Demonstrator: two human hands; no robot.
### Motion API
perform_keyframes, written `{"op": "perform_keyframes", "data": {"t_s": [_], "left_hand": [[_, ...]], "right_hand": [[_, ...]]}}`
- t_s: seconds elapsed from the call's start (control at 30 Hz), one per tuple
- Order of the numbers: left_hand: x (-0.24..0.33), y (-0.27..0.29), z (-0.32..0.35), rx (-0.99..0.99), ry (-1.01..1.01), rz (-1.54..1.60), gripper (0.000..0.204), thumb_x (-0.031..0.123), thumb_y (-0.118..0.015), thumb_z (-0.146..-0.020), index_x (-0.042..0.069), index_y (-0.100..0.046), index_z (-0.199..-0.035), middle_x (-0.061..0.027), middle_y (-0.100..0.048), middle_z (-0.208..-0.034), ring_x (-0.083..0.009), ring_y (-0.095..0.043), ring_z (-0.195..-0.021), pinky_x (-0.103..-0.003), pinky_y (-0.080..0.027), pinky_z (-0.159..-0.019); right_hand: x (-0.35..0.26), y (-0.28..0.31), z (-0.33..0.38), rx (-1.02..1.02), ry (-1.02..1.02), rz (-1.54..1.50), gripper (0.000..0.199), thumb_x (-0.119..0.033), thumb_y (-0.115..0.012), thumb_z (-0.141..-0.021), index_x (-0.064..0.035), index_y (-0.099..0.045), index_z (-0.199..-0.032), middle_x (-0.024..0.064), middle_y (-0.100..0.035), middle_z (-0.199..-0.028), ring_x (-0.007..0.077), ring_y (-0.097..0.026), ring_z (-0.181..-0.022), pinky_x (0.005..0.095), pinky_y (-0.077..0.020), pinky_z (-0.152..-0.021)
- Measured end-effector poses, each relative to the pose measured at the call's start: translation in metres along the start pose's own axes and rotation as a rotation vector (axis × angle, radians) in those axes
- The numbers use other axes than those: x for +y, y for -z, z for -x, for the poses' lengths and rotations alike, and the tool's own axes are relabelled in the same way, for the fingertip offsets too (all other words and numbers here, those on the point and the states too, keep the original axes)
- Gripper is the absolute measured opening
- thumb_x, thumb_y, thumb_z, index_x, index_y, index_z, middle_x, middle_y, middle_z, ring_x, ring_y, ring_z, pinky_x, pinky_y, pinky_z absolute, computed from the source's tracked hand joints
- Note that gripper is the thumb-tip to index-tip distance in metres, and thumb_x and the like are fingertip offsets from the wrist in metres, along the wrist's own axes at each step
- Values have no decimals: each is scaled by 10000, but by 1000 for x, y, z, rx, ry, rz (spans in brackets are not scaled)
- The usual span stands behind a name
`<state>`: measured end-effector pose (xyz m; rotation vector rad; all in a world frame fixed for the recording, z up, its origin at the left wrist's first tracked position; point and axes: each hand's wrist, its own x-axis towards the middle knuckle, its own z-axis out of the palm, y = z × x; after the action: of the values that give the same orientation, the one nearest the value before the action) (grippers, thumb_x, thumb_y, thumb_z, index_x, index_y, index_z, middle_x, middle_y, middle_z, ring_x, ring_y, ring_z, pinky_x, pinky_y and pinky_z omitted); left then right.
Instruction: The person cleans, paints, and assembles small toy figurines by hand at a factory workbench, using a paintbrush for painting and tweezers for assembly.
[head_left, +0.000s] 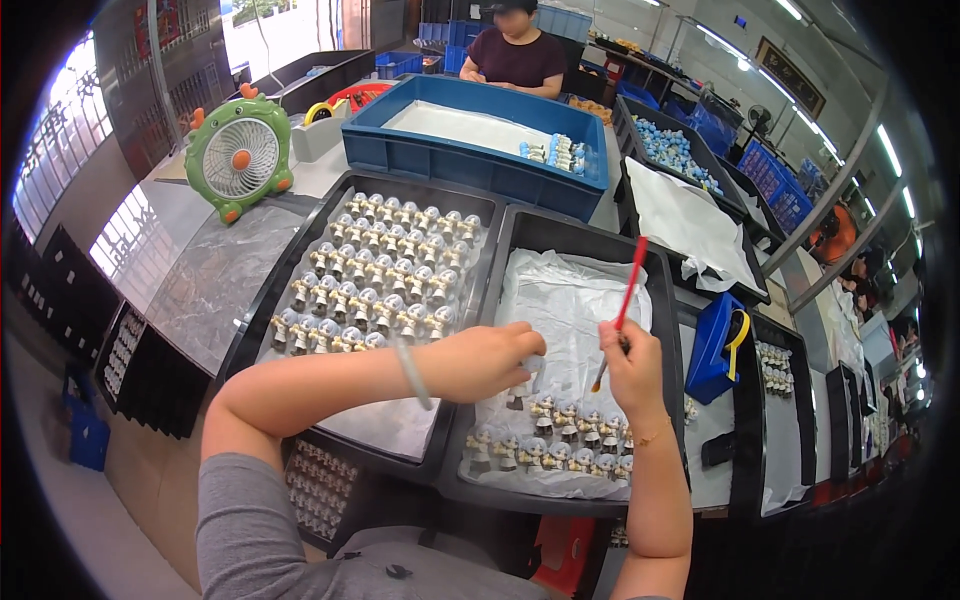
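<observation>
My left hand point(497, 362) reaches across to the right-hand black tray point(671, 285), fingers pinched on a small pale-haired figurine point(527, 372), largely covered by the fingers. A thin red-handled paintbrush point(636, 268) is gripped in my right hand point(632, 362), its handle pointing up and its bristles down, apart from the left hand. Just below the brush tip, small figurines point(560, 459) in white, yellow and dark colours stand in rows on the white sheet point(565, 300) lining this tray. To the left, another black tray point(342, 190) carries several rows of similar figurines point(382, 270).
Behind the trays stands a blue bin point(440, 150) with light-blue pieces, and beyond it sits a person point(515, 55). A green fan point(240, 158) is at the left. A blue holder point(712, 350) with a yellow handle and a paper-covered tray point(695, 225) lie right.
</observation>
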<state>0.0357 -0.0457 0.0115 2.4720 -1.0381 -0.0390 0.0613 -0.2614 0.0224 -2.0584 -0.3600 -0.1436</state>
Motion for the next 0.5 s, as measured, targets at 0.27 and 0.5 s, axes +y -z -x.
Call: {"op": "perform_keyframes", "data": {"t_s": [0.27, 0.5], "left_hand": [[-13, -12, 42, -12, 461, 1423, 321, 220, -446, -919, 106, -427, -1219, 36, -474, -880, -45, -451, -772, -211, -403, -712], [-19, -28, 48, -111, 427, 1389, 305, 216, -447, -907, 150, -465, -1204, 13, -468, -993, -65, -437, -859, -259, -428, -771]], "right_hand": [[37, -28, 1, -262, -17, 257, 323, -268, -561, -832, 13, -548, -673, 100, -467, -482, 169, -424, -426, 309, -340, -448], [54, -41, 2, -347, -114, 272, 361, -307, -544, -827, 17, -531, -670, 157, -525, -556, 304, -514, -532, 365, -392, -527]]}}
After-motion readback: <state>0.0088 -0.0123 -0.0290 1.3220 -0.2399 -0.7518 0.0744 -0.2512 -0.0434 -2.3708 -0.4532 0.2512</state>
